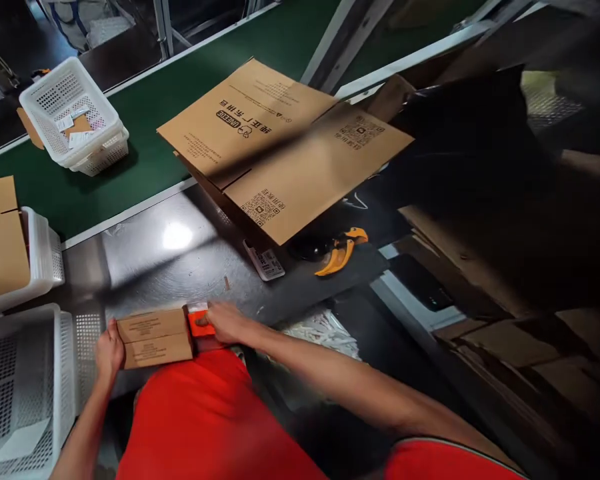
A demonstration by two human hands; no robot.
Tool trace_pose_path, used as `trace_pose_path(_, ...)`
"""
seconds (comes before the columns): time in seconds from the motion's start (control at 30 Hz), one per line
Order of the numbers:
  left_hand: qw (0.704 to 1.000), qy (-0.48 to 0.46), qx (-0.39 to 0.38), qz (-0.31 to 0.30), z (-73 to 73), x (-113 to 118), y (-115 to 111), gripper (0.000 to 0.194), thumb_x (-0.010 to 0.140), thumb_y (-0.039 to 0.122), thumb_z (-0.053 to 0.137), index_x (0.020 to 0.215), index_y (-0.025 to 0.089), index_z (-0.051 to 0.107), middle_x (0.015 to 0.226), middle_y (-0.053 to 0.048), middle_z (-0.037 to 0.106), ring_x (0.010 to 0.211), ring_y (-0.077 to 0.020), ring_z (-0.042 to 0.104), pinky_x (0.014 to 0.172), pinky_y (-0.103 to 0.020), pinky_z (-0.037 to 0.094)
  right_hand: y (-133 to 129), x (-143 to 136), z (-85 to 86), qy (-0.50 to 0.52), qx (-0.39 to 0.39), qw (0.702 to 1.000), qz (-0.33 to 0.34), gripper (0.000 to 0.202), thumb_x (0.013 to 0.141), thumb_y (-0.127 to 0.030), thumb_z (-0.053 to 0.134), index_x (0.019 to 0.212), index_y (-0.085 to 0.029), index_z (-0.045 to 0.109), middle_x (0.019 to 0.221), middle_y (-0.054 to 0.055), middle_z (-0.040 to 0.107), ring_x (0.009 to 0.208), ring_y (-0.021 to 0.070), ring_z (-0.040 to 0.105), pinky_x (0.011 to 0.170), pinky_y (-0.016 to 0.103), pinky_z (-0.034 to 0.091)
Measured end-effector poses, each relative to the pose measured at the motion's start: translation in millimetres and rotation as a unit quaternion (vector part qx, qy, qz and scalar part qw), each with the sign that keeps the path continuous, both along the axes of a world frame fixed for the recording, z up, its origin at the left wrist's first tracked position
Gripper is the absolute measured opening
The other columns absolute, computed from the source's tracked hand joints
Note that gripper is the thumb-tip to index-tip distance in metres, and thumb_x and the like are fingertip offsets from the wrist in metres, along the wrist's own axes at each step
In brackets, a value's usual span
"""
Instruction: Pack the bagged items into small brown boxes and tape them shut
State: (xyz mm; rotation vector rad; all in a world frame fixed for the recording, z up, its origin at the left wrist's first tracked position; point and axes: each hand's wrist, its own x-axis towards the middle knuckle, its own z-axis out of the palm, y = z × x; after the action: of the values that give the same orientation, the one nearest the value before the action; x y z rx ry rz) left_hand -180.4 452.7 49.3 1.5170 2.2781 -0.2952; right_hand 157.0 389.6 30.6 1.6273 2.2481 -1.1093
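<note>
My left hand (110, 351) grips the left end of a small brown cardboard box (155, 339) with printed lines on its upper face. The box lies level just in front of my red shirt, at the near edge of the metal table. At its right end, my right hand (225, 322) is closed on an orange packet (200, 324) with a whitish strip along its top. The packet sits right against the end of the box; whether part of it is inside cannot be made out.
Flattened printed cartons (290, 140) rest across the metal table (155, 267). An orange-and-black tape dispenser (337, 257) and a labelled flat pack (264, 260) lie beneath their edge. White baskets (75, 110) stand on the green conveyor (145, 113) and at left. Shredded white material (325, 333) is below.
</note>
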Motion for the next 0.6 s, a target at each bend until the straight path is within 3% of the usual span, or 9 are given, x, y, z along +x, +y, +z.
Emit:
trace_pose_path(0.1, 1.000, -0.021, 0.000, 0.005, 6.8, 2.6, 3.0, 0.073, 0.108, 0.052, 0.021, 0.092, 0.013, 0.080, 0.090, -0.025, 0.081, 0.099, -0.0408, 0.078, 0.081, -0.044, 0.059, 8.9, -5.2, 9.7, 0.010, -0.009, 1.000, -0.020, 0.055, 0.080, -0.013, 0.073, 0.129, -0.036, 0.079, 0.111, 0.011, 0.083, 0.104, 0.0322, 0.077, 0.086, 0.036, 0.057)
trace_pose_path(0.23, 0.998, -0.058, 0.000, 0.000, 7.6, 0.3, 3.2, 0.075, 0.108, 0.054, 0.018, 0.093, 0.012, 0.078, 0.101, -0.028, 0.080, 0.109, -0.0424, 0.076, 0.090, -0.047, 0.058, 13.1, -20.4, 20.9, 0.005, 0.009, 0.999, -0.034, 0.043, 0.075, -0.010, 0.075, 0.114, -0.026, 0.086, 0.101, 0.013, 0.084, 0.102, 0.0354, 0.077, 0.089, 0.043, 0.058)
trace_pose_path(0.37, 0.995, -0.100, 0.005, -0.005, 3.2, -5.7, 5.9, 0.080, 0.108, 0.056, 0.013, 0.091, 0.011, 0.076, 0.113, -0.033, 0.076, 0.119, -0.0439, 0.072, 0.101, -0.051, 0.055, 20.5, -27.1, 18.9, 0.034, -0.019, 0.997, -0.063, 0.036, 0.077, -0.015, 0.072, 0.110, -0.021, 0.086, 0.091, 0.005, 0.082, 0.095, 0.0252, 0.076, 0.086, 0.035, 0.054)
trace_pose_path(0.43, 0.992, -0.123, 0.012, -0.002, 4.4, -10.7, 8.7, 0.078, 0.108, 0.059, 0.015, 0.089, 0.012, 0.076, 0.114, -0.031, 0.076, 0.122, -0.0430, 0.071, 0.105, -0.051, 0.054, 24.6, -21.0, 19.2, 0.061, -0.054, 0.994, -0.078, 0.039, 0.071, -0.017, 0.076, 0.109, -0.019, 0.086, 0.078, 0.000, 0.078, 0.082, 0.0201, 0.074, 0.080, 0.030, 0.052)
trace_pose_path(0.5, 0.986, -0.161, 0.017, 0.024, 9.5, -18.6, 9.4, 0.076, 0.107, 0.060, 0.020, 0.089, 0.012, 0.076, 0.113, -0.029, 0.077, 0.124, -0.0411, 0.071, 0.108, -0.049, 0.054, 24.3, -6.7, 25.6, 0.092, -0.091, 0.987, -0.093, 0.053, 0.056, -0.012, 0.081, 0.109, -0.021, 0.086, 0.065, -0.004, 0.072, 0.068, 0.0178, 0.068, 0.071, 0.028, 0.052)
trace_pose_path(0.53, 0.980, -0.189, 0.018, 0.051, 13.1, -23.4, 7.7, 0.074, 0.108, 0.059, 0.022, 0.089, 0.012, 0.076, 0.111, -0.028, 0.078, 0.124, -0.0395, 0.071, 0.109, -0.047, 0.054, 21.9, 3.5, 31.1, 0.108, -0.105, 0.983, -0.104, 0.060, 0.051, -0.010, 0.081, 0.109, -0.022, 0.086, 0.062, -0.005, 0.070, 0.063, 0.0172, 0.065, 0.067, 0.027, 0.051)
trace_pose_path(0.6, 0.959, -0.256, 0.021, 0.121, 19.6, -33.2, -1.4, 0.072, 0.108, 0.053, 0.022, 0.091, 0.010, 0.076, 0.102, -0.025, 0.080, 0.117, -0.0361, 0.076, 0.105, -0.044, 0.059, 12.8, 28.2, 42.3, 0.134, -0.111, 0.977, -0.124, 0.063, 0.052, -0.013, 0.077, 0.114, -0.022, 0.085, 0.065, -0.004, 0.071, 0.061, 0.0166, 0.063, 0.063, 0.026, 0.051)
